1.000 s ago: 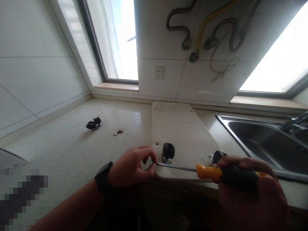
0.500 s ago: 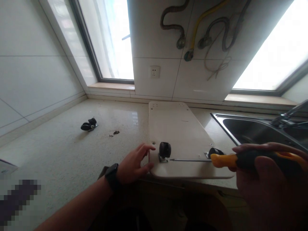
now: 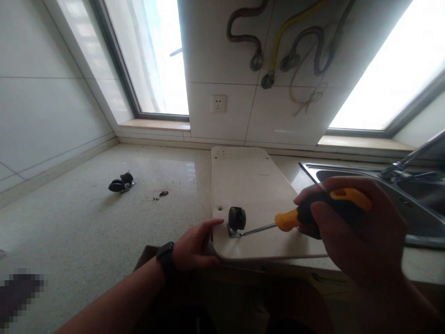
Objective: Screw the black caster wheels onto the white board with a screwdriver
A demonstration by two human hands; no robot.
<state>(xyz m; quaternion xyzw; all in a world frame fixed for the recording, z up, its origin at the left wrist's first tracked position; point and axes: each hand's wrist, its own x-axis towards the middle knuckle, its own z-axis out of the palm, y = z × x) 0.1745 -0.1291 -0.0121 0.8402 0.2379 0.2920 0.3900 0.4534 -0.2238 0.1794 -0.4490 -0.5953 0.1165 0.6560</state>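
My right hand (image 3: pixel 361 227) is closed round the yellow and black handle of a screwdriver (image 3: pixel 287 220). Its metal tip meets the edge of the mounting plate under a black caster wheel (image 3: pixel 237 218). This caster stands on the near left corner of a white board (image 3: pixel 243 185) with rounded corners. At the board's left edge rests my left hand (image 3: pixel 194 243), its fingers and thumb spread against the corner. A second caster on the board's right side is now hidden behind my right hand.
Two detached casters (image 3: pixel 120 183) lie on the speckled countertop (image 3: pixel 167 167) at the left, with a few small dark screws (image 3: pixel 163 193) near them. A steel sink (image 3: pixel 410 204) with a faucet (image 3: pixel 399 167) is at the right. Hoses and a socket (image 3: pixel 219 104) are on the wall.
My right hand has risen and moved left, tilting the screwdriver so that its tip goes from beside the caster onto its plate. My left hand stays at the board's edge.
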